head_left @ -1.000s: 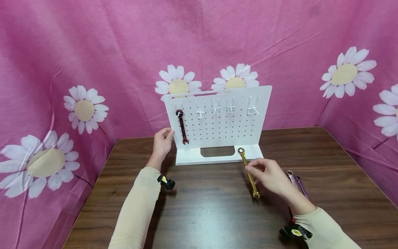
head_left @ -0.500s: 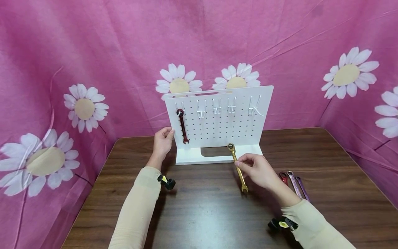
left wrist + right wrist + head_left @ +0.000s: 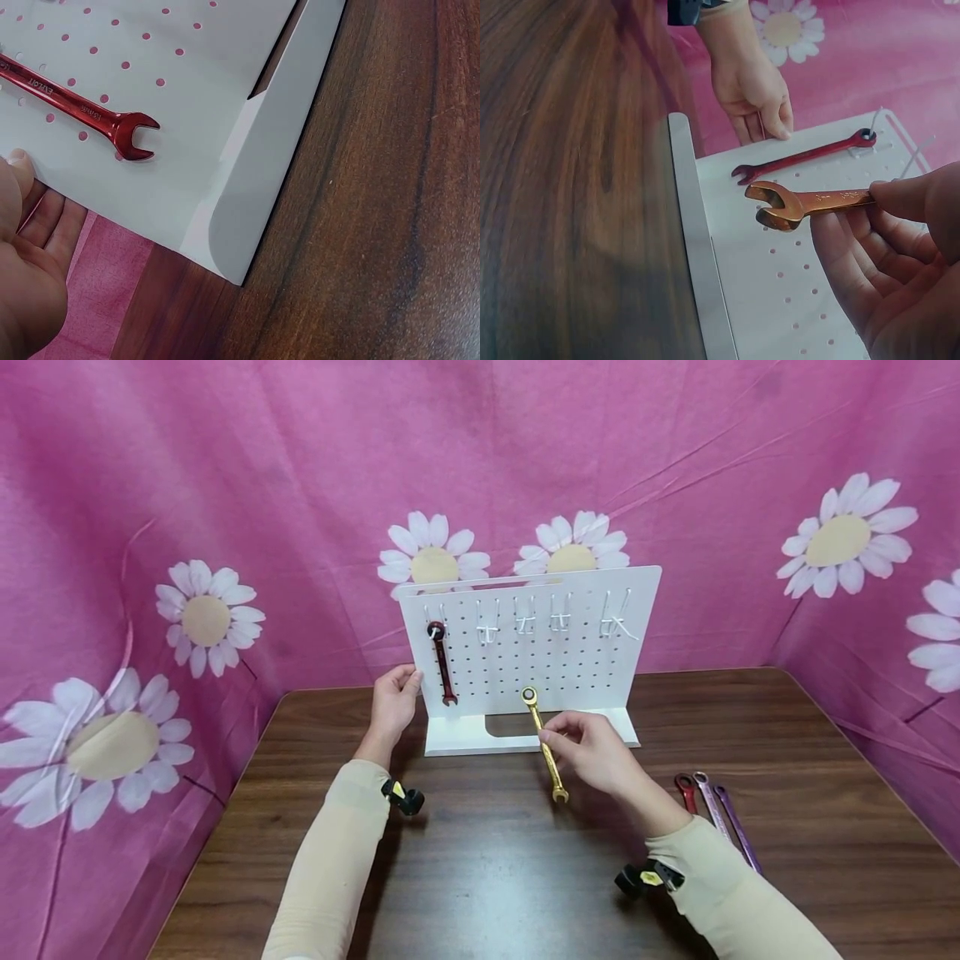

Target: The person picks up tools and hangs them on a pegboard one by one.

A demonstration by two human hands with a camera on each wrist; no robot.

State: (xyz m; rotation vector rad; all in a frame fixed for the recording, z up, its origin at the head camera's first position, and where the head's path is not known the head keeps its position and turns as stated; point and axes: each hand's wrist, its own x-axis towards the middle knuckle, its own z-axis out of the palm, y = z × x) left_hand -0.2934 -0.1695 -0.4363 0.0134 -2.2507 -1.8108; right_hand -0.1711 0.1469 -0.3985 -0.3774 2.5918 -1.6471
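A white pegboard stand [image 3: 495,677] is upright on the wooden table. My left hand [image 3: 393,703] grips its left edge, thumb on the front face and fingers behind, as the left wrist view [image 3: 34,259] shows. Between thumb and fingers of my right hand [image 3: 592,752] is a gold combination wrench [image 3: 550,760], held in front of the board with its ring end up and its open end down. A dark red wrench [image 3: 442,664] hangs by its ring from the leftmost hook. Several white wire hooks [image 3: 560,618] to its right carry nothing.
On the table at the right lie a red wrench [image 3: 686,792], a silver-pink wrench [image 3: 711,806] and a purple wrench [image 3: 738,831], side by side near my right forearm. A pink flowered cloth [image 3: 480,460] hangs behind the wooden table [image 3: 465,860].
My right hand has carried the gold wrench leftward and slightly up, toward the board's middle. The red wrench on the table has come into view from under the forearm. My left hand stays put.
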